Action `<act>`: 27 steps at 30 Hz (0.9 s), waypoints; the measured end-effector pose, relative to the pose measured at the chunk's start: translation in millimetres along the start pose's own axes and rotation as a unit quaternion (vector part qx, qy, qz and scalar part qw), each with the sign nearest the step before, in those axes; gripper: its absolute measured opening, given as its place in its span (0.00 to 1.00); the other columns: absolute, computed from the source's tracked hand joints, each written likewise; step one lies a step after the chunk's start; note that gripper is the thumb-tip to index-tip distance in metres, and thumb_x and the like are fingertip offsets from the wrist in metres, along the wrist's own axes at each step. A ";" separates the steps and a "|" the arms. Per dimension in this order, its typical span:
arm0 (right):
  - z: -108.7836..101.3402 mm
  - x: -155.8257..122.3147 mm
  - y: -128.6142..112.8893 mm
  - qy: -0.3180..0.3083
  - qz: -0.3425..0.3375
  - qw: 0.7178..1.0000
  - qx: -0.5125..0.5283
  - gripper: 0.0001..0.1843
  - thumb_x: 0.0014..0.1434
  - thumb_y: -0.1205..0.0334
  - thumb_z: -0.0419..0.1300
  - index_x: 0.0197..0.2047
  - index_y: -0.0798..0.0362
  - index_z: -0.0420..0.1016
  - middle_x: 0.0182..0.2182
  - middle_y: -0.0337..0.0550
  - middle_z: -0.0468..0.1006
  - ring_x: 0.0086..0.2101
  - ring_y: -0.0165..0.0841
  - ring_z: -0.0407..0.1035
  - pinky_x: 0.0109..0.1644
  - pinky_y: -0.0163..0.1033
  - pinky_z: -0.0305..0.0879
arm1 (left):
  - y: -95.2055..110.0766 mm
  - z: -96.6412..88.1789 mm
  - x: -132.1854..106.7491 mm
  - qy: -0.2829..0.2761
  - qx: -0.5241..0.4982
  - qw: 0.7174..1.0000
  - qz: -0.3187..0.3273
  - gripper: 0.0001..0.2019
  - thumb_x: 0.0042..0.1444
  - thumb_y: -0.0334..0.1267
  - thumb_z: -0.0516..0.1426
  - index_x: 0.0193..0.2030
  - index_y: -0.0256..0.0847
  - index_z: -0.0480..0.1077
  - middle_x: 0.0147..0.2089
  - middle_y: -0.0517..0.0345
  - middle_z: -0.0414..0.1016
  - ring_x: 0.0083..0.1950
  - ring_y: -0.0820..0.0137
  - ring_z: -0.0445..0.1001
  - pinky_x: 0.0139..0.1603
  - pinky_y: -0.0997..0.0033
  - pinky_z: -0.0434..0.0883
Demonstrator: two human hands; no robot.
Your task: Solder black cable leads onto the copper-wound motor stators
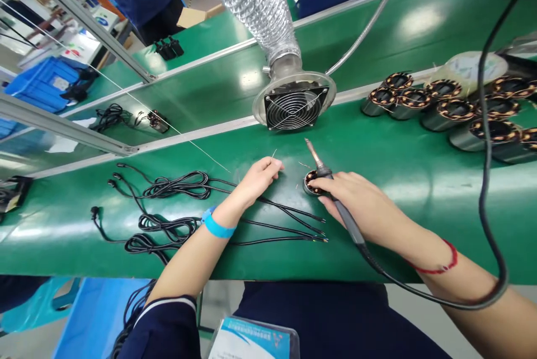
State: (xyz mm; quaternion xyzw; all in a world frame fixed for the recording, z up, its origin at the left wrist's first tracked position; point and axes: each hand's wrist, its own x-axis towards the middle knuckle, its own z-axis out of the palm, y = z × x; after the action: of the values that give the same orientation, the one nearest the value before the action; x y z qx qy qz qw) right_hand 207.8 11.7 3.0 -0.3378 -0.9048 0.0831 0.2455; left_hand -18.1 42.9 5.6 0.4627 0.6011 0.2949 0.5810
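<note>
Head view: left hand [257,181] pinches thin silver wire [210,156], right hand [363,205] grips a black soldering iron [319,164] over a copper-wound stator [310,181]; soldering likely needs the tip lowered.

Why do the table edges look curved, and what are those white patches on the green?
Head view: wide lens bows the edges of the glossy green table; reflected light leaves white glare on it; the right hand and black-handled soldering iron are sharp.

Your right hand [361,202] is gripping a soldering iron [323,171], its fingertips resting against a copper-wound stator [311,183] on the green belt [419,180]. Your left hand [255,180] is pinching a thin wire [210,156] above the black cables [176,185]
</note>
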 end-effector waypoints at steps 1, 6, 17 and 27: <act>1.6 -0.5 -0.8 0.010 0.011 1.000 0.011 0.13 0.64 0.67 0.50 0.50 0.54 0.71 0.34 0.46 0.77 0.32 0.37 0.69 0.37 0.41 0.64 | 3.2 3.9 2.9 -0.002 0.004 1.000 0.011 0.09 0.60 0.41 0.54 0.35 0.36 0.68 0.25 0.66 0.60 0.23 0.80 0.54 0.25 0.79 0.53; 13.5 -3.3 1.9 0.077 0.075 0.994 0.033 0.16 0.63 0.67 0.53 0.55 0.53 0.65 0.41 0.48 0.77 0.39 0.39 0.71 0.42 0.43 0.70 | 16.5 24.2 22.1 -0.034 0.046 0.995 0.084 0.06 0.54 0.36 0.57 0.30 0.36 0.67 0.27 0.65 0.63 0.29 0.78 0.59 0.33 0.76 0.58; 25.8 -7.0 10.7 0.068 0.098 0.985 0.121 0.23 0.62 0.63 0.56 0.60 0.49 0.62 0.41 0.47 0.77 0.42 0.43 0.71 0.42 0.49 0.72 | 20.4 10.5 22.5 -0.144 0.094 0.982 -0.073 0.06 0.45 0.30 0.54 0.21 0.36 0.69 0.21 0.63 0.67 0.26 0.77 0.62 0.27 0.77 0.56; 29.1 -11.2 10.3 0.056 0.070 0.989 0.115 0.28 0.61 0.65 0.57 0.63 0.51 0.56 0.52 0.54 0.75 0.50 0.46 0.70 0.50 0.55 0.72 | 29.5 14.0 26.0 -0.140 0.003 0.983 -0.116 0.03 0.40 0.33 0.55 0.24 0.36 0.65 0.20 0.65 0.62 0.16 0.84 0.47 0.20 0.76 0.39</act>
State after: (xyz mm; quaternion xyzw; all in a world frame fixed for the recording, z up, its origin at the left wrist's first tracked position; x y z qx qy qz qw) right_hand 206.5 12.7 -29.8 -0.3739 -0.8482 0.1842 0.3267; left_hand 4.4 75.4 18.7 0.4282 0.5643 0.1563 0.6883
